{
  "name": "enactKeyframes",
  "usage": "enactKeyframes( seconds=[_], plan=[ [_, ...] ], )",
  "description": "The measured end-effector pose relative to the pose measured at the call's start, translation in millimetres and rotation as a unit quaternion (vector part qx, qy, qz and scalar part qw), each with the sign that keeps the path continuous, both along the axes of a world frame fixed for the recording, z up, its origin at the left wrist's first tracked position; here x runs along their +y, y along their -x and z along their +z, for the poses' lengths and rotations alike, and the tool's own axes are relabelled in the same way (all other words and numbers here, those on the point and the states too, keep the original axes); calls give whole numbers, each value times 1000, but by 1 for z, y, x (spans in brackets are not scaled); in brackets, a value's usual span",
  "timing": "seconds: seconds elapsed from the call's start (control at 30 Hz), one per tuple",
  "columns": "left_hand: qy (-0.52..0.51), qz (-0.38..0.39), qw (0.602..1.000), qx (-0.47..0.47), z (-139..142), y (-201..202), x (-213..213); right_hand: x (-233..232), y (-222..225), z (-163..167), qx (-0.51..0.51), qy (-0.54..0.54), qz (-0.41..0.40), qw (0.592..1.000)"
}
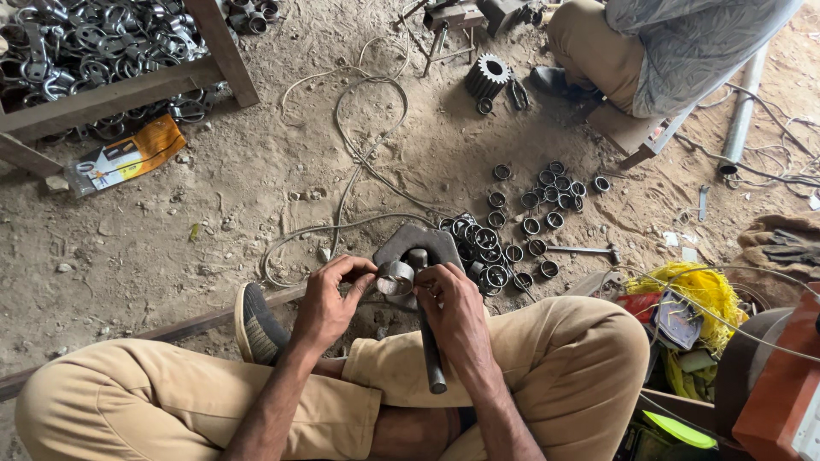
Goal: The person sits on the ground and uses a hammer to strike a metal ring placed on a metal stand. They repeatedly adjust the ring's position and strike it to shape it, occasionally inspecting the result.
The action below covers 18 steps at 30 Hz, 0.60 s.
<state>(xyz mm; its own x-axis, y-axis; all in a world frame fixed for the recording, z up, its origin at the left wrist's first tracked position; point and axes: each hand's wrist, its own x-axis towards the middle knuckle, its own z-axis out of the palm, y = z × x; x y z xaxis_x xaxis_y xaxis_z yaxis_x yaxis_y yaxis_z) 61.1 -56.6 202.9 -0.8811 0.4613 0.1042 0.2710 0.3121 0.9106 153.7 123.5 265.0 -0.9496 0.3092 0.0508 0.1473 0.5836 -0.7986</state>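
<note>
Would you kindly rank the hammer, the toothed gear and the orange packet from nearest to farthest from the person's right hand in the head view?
From the right hand:
1. Hammer, on the ground to the right, past the metal rings.
2. Toothed gear, straight ahead near the seated co-worker.
3. Orange packet, far left beside the wooden crate.

Shiny metal ring (395,278); dull steel rod (430,350); rough dirt floor (256,179).

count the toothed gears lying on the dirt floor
1. The dark toothed gear lies on the dirt at top centre, near the seated co-worker's shoe. Others may be hidden in the heap of metal rings at top left.
</note>
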Motion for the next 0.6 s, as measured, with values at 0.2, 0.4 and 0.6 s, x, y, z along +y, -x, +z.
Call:
enactKeyframes(
  seconds=[0.2, 0.4, 0.6],
  plan=[
    [3, 3, 1000, -5, 0, -2, 0, 0, 0, -1, -4, -2, -1, 1000],
    [36, -5, 999, 14, -9, 0, -4, 1, 0, -4, -1, -4, 1, 1000],
    [164, -49, 973, 156, -20, 2, -5, 2, -1, -6, -5, 8, -6, 1000]
  ],
)
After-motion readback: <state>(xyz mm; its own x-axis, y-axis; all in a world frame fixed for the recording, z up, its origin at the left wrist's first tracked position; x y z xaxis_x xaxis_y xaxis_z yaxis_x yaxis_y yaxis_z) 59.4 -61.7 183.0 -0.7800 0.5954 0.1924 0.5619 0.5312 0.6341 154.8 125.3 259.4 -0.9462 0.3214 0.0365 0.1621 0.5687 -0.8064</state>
